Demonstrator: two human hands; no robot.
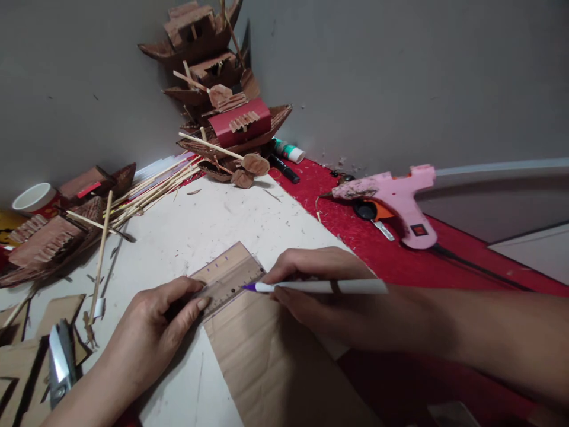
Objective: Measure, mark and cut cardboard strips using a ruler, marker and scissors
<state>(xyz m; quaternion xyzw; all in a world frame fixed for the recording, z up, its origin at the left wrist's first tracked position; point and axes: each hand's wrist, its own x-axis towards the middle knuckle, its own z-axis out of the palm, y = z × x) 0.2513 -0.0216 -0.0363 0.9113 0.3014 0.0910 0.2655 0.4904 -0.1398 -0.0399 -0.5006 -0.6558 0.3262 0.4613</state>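
A clear ruler (224, 292) lies across the upper end of a brown cardboard piece (262, 350). My left hand (153, 326) pinches the ruler's left end between thumb and fingers, over the cardboard's edge. Between the thumb and fingers of my right hand (324, 296) is a white pen (311, 287) with a purple tip. That tip points left and rests at the ruler, near its right half. Short purple marks show on the cardboard strip above the ruler. The lower fingers of my right hand are partly hidden.
Cardboard model boats (240, 127) are stacked at the back, with more (57, 243) at left beside thin sticks (155, 190). Scissors (62, 362) lie among cardboard scraps at lower left. A pink glue gun (400, 201) rests on red cloth (382, 261) at right, its cord trailing.
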